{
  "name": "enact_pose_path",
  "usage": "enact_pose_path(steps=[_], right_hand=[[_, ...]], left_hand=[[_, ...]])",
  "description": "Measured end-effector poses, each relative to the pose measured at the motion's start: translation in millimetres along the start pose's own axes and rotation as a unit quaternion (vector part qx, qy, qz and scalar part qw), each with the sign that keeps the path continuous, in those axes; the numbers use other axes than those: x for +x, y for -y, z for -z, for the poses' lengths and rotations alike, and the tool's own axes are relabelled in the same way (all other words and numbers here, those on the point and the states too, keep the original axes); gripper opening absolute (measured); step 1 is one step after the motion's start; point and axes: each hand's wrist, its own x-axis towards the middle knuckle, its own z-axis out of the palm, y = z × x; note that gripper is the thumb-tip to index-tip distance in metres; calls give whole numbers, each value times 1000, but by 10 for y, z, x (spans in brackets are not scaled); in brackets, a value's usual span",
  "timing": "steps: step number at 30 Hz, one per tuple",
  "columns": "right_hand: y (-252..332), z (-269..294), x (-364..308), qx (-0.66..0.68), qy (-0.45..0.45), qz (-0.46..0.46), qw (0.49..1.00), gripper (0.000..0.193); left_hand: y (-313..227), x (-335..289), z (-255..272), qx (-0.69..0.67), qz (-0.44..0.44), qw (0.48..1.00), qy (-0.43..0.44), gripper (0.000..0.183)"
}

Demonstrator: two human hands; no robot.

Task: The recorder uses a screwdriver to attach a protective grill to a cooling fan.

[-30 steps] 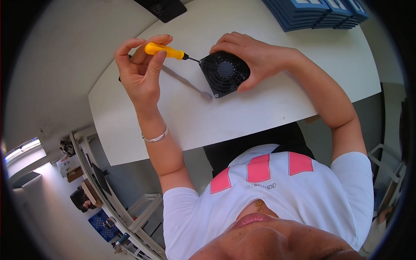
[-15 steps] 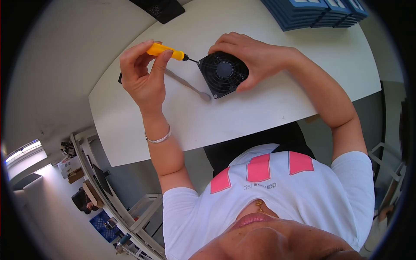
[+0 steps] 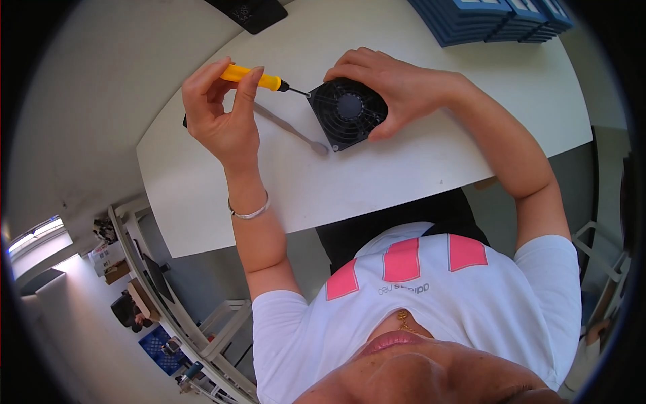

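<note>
My left hand (image 3: 225, 124) is closed around the yellow handle of a screwdriver (image 3: 259, 79). The screwdriver's thin shaft points right, its tip at the left corner hole of a square black fan (image 3: 338, 119). With fingers over the far edge and thumb at the near right side, my right hand (image 3: 385, 84) grips the fan on the white table (image 3: 323, 188). The round wire guard and hub face up. Beside the fan's left side lies a slim grey tool (image 3: 291, 128) with a flattened end. A dark thing behind my left hand is mostly hidden.
A black phone-like device (image 3: 250, 15) with a lit display lies at the far edge. Several blue trays (image 3: 464, 27) are stacked at the far right. Beyond the table's left side stand a grey frame (image 3: 215, 337) and a blue crate (image 3: 161, 351).
My left hand and the screwdriver handle have shifted slightly left, while the tip stays at the fan's corner. My right hand and the fan have hardly moved.
</note>
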Motion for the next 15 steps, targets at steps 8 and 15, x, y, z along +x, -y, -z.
enact_pose_path(steps=[8, 15], right_hand=[[-7, 11, -6, 1, -6, 8, 1000, 90], [-16, 15, -23, -14, -10, 9, 1000, 86]], left_hand=[[-53, 68, 138, -120, 7, 988, 99, 27], [-62, 73, 71, -150, 58, 980, 115, 31]])
